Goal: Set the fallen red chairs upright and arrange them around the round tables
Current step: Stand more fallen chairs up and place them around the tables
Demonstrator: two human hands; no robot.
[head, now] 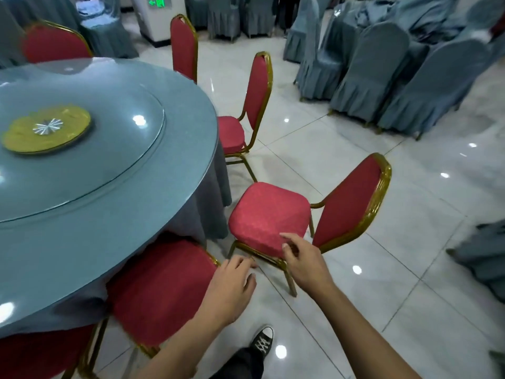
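Both hands [232,285] [303,262] loose, over red chair [267,214].

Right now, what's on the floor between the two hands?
Only bare tile floor shows between the left hand and right hand, seen from the head camera.

Banquet hall of a restaurant or hotel: round worktop [82,187] with blue cloth and glass turntable [82,149], gold-framed red chairs [269,214] around it, rows of chairs in grey-blue covers [369,69] behind, glossy tiled floor [382,269], green exit sign [156,1].
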